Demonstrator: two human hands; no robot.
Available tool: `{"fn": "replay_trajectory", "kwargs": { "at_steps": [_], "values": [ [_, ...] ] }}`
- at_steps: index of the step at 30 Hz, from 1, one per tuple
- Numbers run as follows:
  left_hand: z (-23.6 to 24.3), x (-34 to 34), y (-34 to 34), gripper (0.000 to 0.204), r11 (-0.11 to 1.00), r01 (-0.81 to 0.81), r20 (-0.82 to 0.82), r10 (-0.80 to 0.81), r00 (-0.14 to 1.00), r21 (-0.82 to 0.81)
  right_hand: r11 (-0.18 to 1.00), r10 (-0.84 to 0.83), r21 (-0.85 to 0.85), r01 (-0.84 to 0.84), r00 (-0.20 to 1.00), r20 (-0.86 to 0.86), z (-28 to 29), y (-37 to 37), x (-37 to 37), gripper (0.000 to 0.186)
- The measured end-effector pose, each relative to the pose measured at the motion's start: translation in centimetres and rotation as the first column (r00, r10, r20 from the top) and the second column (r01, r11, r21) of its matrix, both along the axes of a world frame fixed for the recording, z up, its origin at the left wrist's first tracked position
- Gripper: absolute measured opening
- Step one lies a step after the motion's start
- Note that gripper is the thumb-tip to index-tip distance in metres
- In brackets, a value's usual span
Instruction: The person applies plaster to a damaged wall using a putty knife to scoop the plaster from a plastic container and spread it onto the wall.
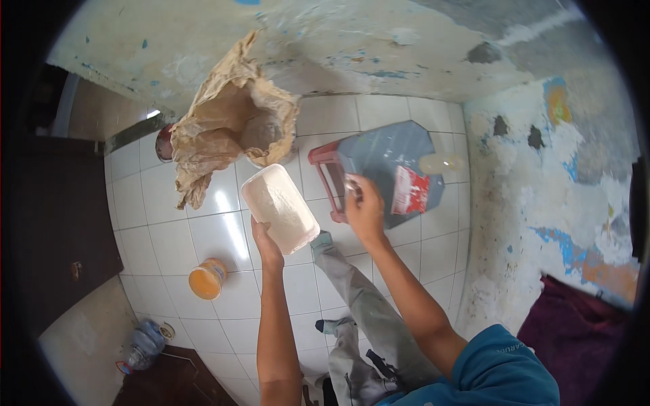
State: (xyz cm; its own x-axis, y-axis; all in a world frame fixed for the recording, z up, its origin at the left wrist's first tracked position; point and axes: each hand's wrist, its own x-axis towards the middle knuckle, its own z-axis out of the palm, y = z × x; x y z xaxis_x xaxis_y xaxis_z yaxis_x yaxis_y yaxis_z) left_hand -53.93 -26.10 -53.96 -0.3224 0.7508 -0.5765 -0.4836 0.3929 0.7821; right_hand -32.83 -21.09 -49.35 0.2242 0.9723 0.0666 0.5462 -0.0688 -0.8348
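Tub (252, 194), 9 o'clock of R hand (364, 203): prob. light, stiffish; pale fill (281, 206) may spill, so hold sides lvl. L hand (266, 242) grips 7 o'clock edge; R curled, can't tell if holding smth.

Head-worn fisheye, facing steeply down; forearms (278, 331) near, tiled floor (161, 245) farther.

Powder (279, 203) lies in the tray (302, 241), held in the left grip (267, 245) near mid-frame. The paper bag (203, 128) stands upper left of it on the floor (291, 287), the boxy unit (372, 152) right, partly behind the right grip (365, 211). The tub (207, 279) sits lower left; the bottle (144, 344) is farther down and left.
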Motion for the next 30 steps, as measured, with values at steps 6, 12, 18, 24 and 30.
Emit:
{"fn": "replay_trajectory", "kwargs": {
  "at_steps": [6,12,18,24,30],
  "values": [
    [3.6,6.2,-3.7,0.069,0.984,0.177,-0.042,-0.175,0.984,0.031,0.932,-0.343,0.017,0.362,0.864,0.369,-3.8,-7.6,14.4,0.049],
    [5.1,13.3,-4.8,0.07,0.961,0.27,0.004,-0.271,0.963,0.055,0.749,-0.53,-0.311,0.585,0.81,0.249,-5.0,-6.0,16.9,0.074],
    [4.0,17.6,-3.0,0.069,0.952,0.303,-0.064,-0.3,0.952,0.046,0.769,-0.556,-0.364,0.525,0.831,0.024,-8.1,-6.4,18.6,0.069],
    [2.8,19.2,-1.6,0.065,0.957,0.291,-0.074,-0.289,0.955,0.016,0.663,-0.687,-0.471,0.583,0.724,-0.071,-7.7,-5.6,17.7,0.066],
    [2.6,19.2,-0.9,0.064,0.974,0.223,-0.019,-0.224,0.974,-0.034,0.682,-0.584,-0.523,0.511,0.811,0.029,-3.4,-4.9,16.3,0.067]
  ]
}}
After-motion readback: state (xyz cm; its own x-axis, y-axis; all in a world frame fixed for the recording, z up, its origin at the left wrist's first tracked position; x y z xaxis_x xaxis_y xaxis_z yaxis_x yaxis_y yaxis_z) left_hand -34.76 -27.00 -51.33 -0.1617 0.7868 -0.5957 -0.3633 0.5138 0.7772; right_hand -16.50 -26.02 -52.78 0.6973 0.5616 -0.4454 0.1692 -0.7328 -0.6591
